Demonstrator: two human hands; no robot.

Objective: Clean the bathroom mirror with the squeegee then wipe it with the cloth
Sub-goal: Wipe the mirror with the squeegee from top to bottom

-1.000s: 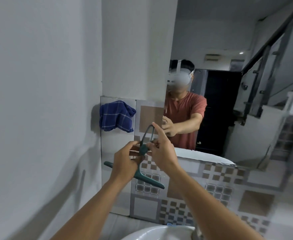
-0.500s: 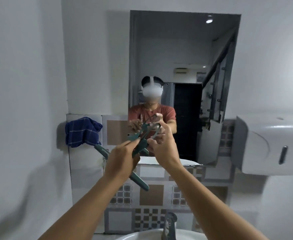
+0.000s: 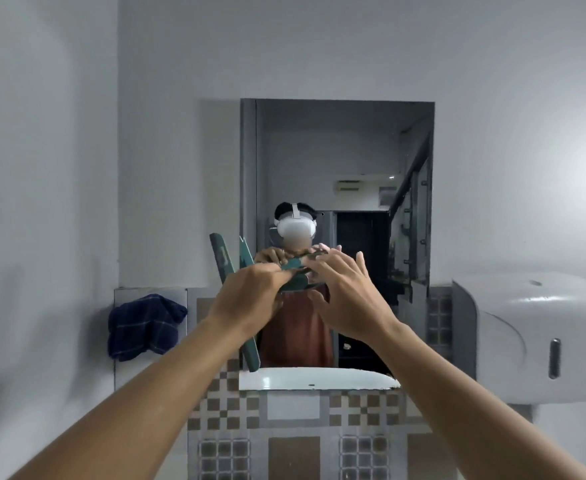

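1. Two hands are raised before the rectangular wall mirror [image 3: 336,161]: the teal plastic squeegee [image 3: 223,263] is pinched by the left hand [image 3: 250,299]; right hand [image 3: 348,292] fingers are spread.
2. It is judged light and stiff, best gripped at its handle.
3. The soft blue checked cloth [image 3: 144,325] is hung left.

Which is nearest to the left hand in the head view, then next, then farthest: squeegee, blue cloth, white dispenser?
1. Squeegee: held in the left hand itself, blade standing nearly upright.
2. Blue cloth: hanging on the wall to the left.
3. White dispenser: far right wall, beyond the right hand.
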